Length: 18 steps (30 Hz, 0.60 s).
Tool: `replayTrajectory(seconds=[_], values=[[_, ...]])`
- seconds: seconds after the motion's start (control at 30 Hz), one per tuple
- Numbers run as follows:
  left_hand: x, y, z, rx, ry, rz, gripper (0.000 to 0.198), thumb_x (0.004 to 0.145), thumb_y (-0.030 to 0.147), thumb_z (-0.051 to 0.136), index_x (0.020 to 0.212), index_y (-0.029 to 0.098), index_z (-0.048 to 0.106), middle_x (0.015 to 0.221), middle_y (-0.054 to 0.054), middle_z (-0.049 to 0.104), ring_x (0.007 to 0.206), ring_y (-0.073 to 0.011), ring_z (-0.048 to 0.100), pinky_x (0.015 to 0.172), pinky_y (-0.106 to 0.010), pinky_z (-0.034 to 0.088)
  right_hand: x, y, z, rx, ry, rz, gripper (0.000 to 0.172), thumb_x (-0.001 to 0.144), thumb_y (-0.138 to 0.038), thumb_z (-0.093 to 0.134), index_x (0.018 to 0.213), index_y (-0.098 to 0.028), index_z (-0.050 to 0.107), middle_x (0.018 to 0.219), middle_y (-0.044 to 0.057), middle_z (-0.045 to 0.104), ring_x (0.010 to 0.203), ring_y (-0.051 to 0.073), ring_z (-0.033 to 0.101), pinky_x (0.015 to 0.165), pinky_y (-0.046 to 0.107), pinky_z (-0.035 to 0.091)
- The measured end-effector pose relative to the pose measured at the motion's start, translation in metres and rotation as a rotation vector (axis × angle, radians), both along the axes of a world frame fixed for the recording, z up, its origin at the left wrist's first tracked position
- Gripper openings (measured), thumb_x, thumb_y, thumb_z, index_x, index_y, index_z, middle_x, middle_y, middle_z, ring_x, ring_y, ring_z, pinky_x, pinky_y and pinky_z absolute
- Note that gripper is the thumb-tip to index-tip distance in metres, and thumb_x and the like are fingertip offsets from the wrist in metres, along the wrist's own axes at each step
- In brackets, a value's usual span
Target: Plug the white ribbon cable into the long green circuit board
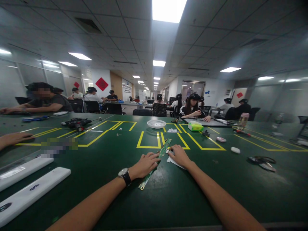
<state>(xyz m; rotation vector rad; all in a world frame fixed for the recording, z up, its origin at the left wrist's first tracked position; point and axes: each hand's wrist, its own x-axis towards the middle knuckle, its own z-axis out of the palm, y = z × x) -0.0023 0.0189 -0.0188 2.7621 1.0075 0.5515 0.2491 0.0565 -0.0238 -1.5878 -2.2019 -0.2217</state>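
Note:
A long, narrow green circuit board (144,183) lies slantwise on the green table in front of me. My left hand (146,164), with a watch at its wrist, is laid across the board's middle, its fingers holding the board from above; the thumb cannot be made out. Beside the board's far end is my right hand (178,154), with bent fingers closed on a crumpled white tissue (176,163). Part of the tissue spreads on the table under that hand. A small white bit shows at its fingertips, too small to name.
Two long white casings (36,192) lie at the left, near another person's hand (16,139). Farther off are a power tool (76,124), a white round basket (156,122), a green tissue pack (195,126) and a laptop (214,122). Yellow tape (149,147) marks the table. A dark cable (262,162) lies right.

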Motion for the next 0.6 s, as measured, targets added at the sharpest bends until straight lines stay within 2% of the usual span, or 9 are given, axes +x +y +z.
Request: replayTrajectory(seconds=[0.1,0.17,0.27,0.37,0.43,0.5,0.6], values=[[0.002,-0.005,0.006,0.044,0.030,-0.020,0.035,0.095,0.037,0.035,0.122,0.028,0.055,0.131,-0.006,0.052,0.117,-0.0242,0.040,0.091,-0.040,0.034,-0.001,-0.002,0.002,-0.001,-0.008,-0.020,0.030,0.087,-0.039,0.051,0.100,-0.016,0.066,0.101,0.011,0.062,0.097,0.022,0.051,0.085,0.030,0.034],[0.003,-0.009,0.010,0.095,0.029,-0.005,0.033,0.095,0.038,0.035,0.110,0.024,0.062,0.115,-0.007,0.058,0.107,-0.0228,0.045,0.087,-0.037,0.036,-0.001,-0.004,0.003,-0.014,-0.008,-0.031,0.031,0.087,-0.040,0.050,0.096,-0.017,0.068,0.100,0.012,0.062,0.096,0.023,0.052,0.084,0.030,0.034],[0.005,-0.013,0.015,0.146,0.029,0.022,0.034,0.095,0.038,0.036,0.096,0.020,0.065,0.095,-0.007,0.058,0.093,-0.0205,0.047,0.082,-0.033,0.037,-0.001,-0.006,0.005,-0.026,0.035,-0.050,0.031,0.088,-0.039,0.048,0.094,-0.017,0.069,0.100,0.012,0.063,0.098,0.023,0.052,0.085,0.031,0.035],[0.007,-0.014,0.014,0.155,0.017,0.041,0.032,0.095,0.037,0.037,0.098,0.019,0.064,0.091,-0.007,0.056,0.089,-0.0200,0.047,0.079,-0.032,0.038,-0.004,-0.009,0.015,-0.002,0.147,-0.020,0.029,0.088,-0.037,0.049,0.094,-0.016,0.068,0.099,0.012,0.064,0.098,0.023,0.053,0.086,0.032,0.036],[0.007,-0.014,0.012,0.152,0.008,0.047,0.031,0.094,0.036,0.038,0.099,0.019,0.064,0.089,-0.007,0.056,0.089,-0.0202,0.047,0.079,-0.032,0.038,-0.011,-0.017,0.032,0.014,0.274,0.088,0.031,0.088,-0.039,0.048,0.091,-0.015,0.068,0.096,0.011,0.065,0.095,0.022,0.054,0.086,0.032,0.037],[0.006,-0.013,0.009,0.154,0.003,0.044,0.030,0.095,0.034,0.037,0.099,0.020,0.064,0.089,-0.007,0.056,0.089,-0.0203,0.048,0.078,-0.032,0.038,-0.021,-0.036,0.058,-0.028,0.448,0.242,0.037,0.088,-0.046,0.046,0.089,-0.016,0.067,0.089,0.008,0.065,0.085,0.021,0.056,0.077,0.032,0.041],[0.005,-0.012,0.006,0.169,0.003,0.036,0.030,0.095,0.033,0.037,0.100,0.021,0.063,0.090,-0.006,0.056,0.089,-0.0201,0.048,0.078,-0.031,0.038,-0.029,-0.085,0.100,-0.116,0.709,0.508,0.053,0.087,-0.063,0.035,0.085,-0.019,0.064,0.078,0.007,0.062,0.073,0.020,0.057,0.068,0.033,0.043]])
